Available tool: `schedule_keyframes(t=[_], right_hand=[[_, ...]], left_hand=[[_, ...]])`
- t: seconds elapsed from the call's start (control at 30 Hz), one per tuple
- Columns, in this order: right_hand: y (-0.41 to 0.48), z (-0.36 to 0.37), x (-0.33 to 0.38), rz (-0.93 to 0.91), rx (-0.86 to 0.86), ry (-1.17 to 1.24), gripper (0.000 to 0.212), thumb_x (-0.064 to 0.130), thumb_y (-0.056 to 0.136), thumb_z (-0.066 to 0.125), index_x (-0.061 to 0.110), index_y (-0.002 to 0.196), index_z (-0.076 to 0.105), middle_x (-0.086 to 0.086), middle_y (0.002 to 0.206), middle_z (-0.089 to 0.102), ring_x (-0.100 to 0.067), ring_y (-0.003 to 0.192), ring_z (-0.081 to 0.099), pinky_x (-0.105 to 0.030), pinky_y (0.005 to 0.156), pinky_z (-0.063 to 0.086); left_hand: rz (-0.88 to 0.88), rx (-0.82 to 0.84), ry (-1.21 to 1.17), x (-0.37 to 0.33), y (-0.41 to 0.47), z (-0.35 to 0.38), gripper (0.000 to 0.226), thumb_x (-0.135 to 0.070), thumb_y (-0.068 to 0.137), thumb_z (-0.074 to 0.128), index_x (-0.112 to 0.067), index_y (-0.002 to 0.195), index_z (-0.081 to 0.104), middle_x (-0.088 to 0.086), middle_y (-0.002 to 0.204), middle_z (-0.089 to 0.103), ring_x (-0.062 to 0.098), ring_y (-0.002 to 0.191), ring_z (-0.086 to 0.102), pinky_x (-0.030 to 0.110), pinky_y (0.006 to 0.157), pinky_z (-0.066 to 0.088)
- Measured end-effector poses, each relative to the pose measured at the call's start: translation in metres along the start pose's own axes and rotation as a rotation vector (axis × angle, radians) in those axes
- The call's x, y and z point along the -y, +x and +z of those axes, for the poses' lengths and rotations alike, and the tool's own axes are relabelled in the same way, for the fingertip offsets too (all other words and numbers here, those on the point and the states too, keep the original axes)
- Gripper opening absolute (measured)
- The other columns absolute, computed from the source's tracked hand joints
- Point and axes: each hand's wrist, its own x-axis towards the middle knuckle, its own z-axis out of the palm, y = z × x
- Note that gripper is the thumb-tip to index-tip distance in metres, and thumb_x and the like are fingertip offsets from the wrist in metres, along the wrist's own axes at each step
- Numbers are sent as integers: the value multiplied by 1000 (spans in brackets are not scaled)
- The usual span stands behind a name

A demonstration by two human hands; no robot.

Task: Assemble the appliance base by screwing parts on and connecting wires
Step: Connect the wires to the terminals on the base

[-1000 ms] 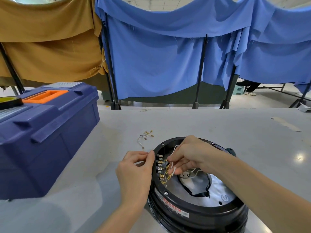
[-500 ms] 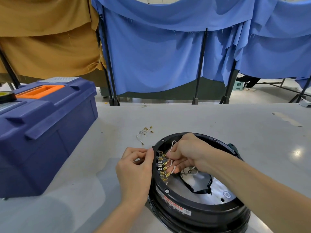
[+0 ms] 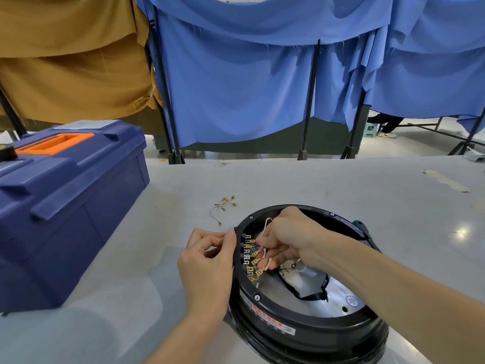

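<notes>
A round black appliance base (image 3: 309, 327) lies on the grey table, with a silver plate inside and a row of brass terminals (image 3: 249, 254) along its left inner wall. My left hand (image 3: 207, 261) grips the base's left rim, thumb pressed on the edge. My right hand (image 3: 286, 237) reaches inside and pinches a white wire (image 3: 265, 224) with brass connectors beside the terminal row. My right fingers hide part of the wires.
A blue toolbox (image 3: 65, 195) with an orange handle stands at the left. A small bundle of spare white wires (image 3: 223, 206) lies on the table behind the base. Blue and tan cloth screens hang beyond the far table edge.
My right hand has shifted slightly along the terminal row with the wire. The left hand keeps its hold on the rim. The view has tilted a little.
</notes>
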Motion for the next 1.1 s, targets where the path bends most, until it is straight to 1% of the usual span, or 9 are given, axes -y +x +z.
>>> schedule_keyframes(t=[0.27, 0.37, 0.53, 0.63, 0.73, 0.8, 0.9, 1.0, 1.1], right_hand=[[5, 12, 1, 1, -137, -13, 19, -15, 82, 45, -7, 68, 56, -12, 42, 55, -23, 30, 53, -19, 34, 41], [7, 18, 6, 24, -191, 8, 15, -11, 81, 43, -8, 79, 57, -9, 37, 53, -22, 32, 49, -14, 33, 34], [8, 25, 10, 22, -241, 25, 18, -9, 82, 42, -8, 89, 59, -15, 56, 55, -24, 43, 49, -13, 33, 32], [5, 24, 10, 23, -228, 18, 16, -10, 82, 43, -8, 87, 58, -14, 53, 55, -24, 40, 50, -14, 33, 33], [0, 20, 9, 20, -175, -5, 15, -12, 82, 44, -7, 76, 56, -11, 41, 54, -23, 35, 52, -18, 35, 38], [-5, 17, 8, 20, -123, -12, 13, -14, 86, 49, -8, 77, 56, -13, 46, 56, -22, 34, 55, -22, 37, 43], [-15, 12, 8, 12, -62, 20, 6, -11, 90, 56, -10, 95, 55, -18, 54, 61, -26, 39, 61, -27, 40, 52], [-25, 7, 5, 1, -43, 77, 14, -7, 89, 64, -7, 92, 50, -22, 56, 64, -34, 47, 66, -33, 46, 57], [-33, 6, 2, 6, -13, 72, 14, -4, 88, 66, -11, 90, 54, -26, 59, 65, -36, 52, 68, -33, 49, 58]], left_hand=[[-14, 13, 30, -2, 1, -1, 26, -17, 82, 75, -18, 57, 72, -8, 70, 67, 5, 67, 63, 21, 64, 48], [-15, 25, 33, -2, 2, -2, 29, -15, 82, 75, -19, 54, 72, -8, 69, 67, 4, 64, 62, 24, 65, 47], [1, 34, 62, -2, 4, -1, 31, -14, 82, 75, -20, 52, 70, -10, 64, 64, 3, 59, 59, 18, 61, 45], [3, 40, 78, -2, 5, -2, 32, -16, 82, 75, -21, 50, 69, -10, 62, 62, 3, 56, 56, 13, 56, 41], [13, 34, 91, -3, 5, -2, 31, -16, 81, 76, -19, 51, 69, -7, 62, 61, 3, 55, 55, 11, 55, 39], [22, 25, 103, -4, 4, -3, 30, -17, 81, 77, -17, 52, 69, -5, 61, 60, 4, 56, 55, 12, 56, 40], [44, 12, 139, -5, 3, -4, 29, -20, 81, 76, -17, 54, 68, -5, 61, 61, 5, 61, 57, 17, 60, 42], [56, 1, 148, -6, 1, -4, 28, -20, 81, 77, -18, 55, 68, -6, 64, 62, 4, 64, 58, 23, 64, 44], [71, -20, 178, -8, 0, -4, 26, -21, 80, 77, -17, 57, 68, -4, 66, 64, 8, 68, 60, 31, 70, 46]])
